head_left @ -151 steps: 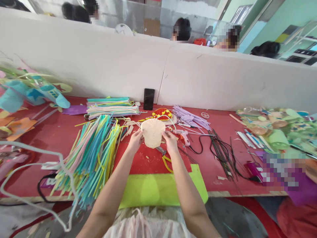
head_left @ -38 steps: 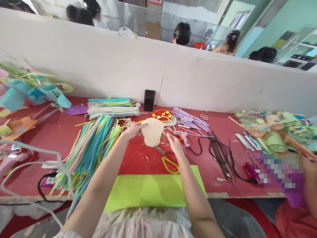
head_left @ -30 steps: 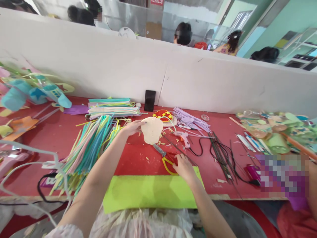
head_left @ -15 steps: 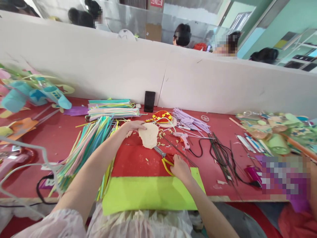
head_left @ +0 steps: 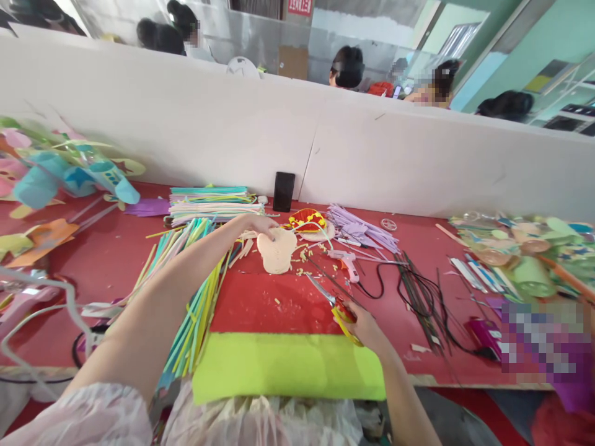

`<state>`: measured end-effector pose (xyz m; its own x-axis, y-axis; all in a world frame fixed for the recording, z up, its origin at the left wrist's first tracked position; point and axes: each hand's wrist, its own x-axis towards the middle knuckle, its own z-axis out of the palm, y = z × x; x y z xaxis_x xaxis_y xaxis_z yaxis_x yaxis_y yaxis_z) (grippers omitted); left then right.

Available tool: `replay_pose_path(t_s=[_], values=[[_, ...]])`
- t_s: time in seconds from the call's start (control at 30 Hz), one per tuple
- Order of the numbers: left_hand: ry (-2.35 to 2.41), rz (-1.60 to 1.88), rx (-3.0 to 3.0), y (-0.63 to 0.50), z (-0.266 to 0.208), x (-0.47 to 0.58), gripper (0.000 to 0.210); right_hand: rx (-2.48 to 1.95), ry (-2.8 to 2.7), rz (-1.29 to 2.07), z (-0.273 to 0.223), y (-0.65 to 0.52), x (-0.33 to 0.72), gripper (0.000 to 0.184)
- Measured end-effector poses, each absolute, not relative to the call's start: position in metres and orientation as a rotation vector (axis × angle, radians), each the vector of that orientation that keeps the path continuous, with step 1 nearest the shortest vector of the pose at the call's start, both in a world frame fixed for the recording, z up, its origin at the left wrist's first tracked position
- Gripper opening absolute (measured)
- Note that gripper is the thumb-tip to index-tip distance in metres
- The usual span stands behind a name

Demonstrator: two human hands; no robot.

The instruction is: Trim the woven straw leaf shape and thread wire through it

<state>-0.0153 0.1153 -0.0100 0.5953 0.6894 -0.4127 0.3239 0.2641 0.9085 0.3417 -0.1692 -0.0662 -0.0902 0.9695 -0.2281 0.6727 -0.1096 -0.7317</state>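
Note:
A cream-coloured flat cut-out (head_left: pixel 277 253), rounded with two lobes at its top, lies over the red work surface in front of me. My left hand (head_left: pixel 260 225) grips it at the upper left edge, with the thumb showing on its face. To the right, my right hand (head_left: pixel 365 327) is closed around the yellow handles of a pair of scissors (head_left: pixel 344 319). Their blades point up and left, apart from the cut-out. Small cream scraps (head_left: pixel 304 255) are scattered beside it. Under both hands lie a red sheet (head_left: pixel 269 310) and a lime-green sheet (head_left: pixel 288 365).
Bundles of pipe cleaners (head_left: pixel 199 310) lie at left, purple strips (head_left: pixel 360 226) at back right. A glue gun (head_left: pixel 344 263) with a black cable lies right of the scraps. A phone (head_left: pixel 283 192) leans on the white partition (head_left: pixel 223 136). Paper crafts (head_left: pixel 530 272) are piled at far right.
My right hand and the scissors have moved right, away from the cut-out. The cut-out has turned slightly and sits a little higher, still in my left hand.

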Motion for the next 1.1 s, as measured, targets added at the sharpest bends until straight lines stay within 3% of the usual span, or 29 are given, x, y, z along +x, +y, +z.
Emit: replay_pose_path(t_s=[0.13, 0.33, 0.57, 0.67, 0.97, 1.1], values=[[1.029, 0.356, 1.34, 0.113, -0.019, -0.017, 0.027, -1.764, -1.732, 0.977, -0.071, -0.176, 0.322, 0.023], [1.099, 0.45, 1.371, 0.113, -0.007, -0.012, 0.017, -1.534, -1.519, 1.185, -0.062, -0.169, 0.293, 0.035], [1.082, 0.35, 1.445, 0.117, 0.058, 0.01, 0.027, -1.42, -1.572, 1.314, -0.033, -0.156, 0.248, 0.031], [1.137, 0.486, 1.278, 0.109, 0.078, 0.022, 0.028, -1.316, -1.597, 1.341, -0.033, -0.151, 0.231, 0.033], [1.031, 0.503, 1.024, 0.084, 0.082, 0.036, 0.034, -1.242, -1.59, 1.387, -0.039, -0.134, 0.214, 0.029], [0.881, 0.4, 1.301, 0.077, 0.081, 0.04, 0.035, -1.242, -1.513, 1.412, -0.041, -0.131, 0.206, 0.029]])
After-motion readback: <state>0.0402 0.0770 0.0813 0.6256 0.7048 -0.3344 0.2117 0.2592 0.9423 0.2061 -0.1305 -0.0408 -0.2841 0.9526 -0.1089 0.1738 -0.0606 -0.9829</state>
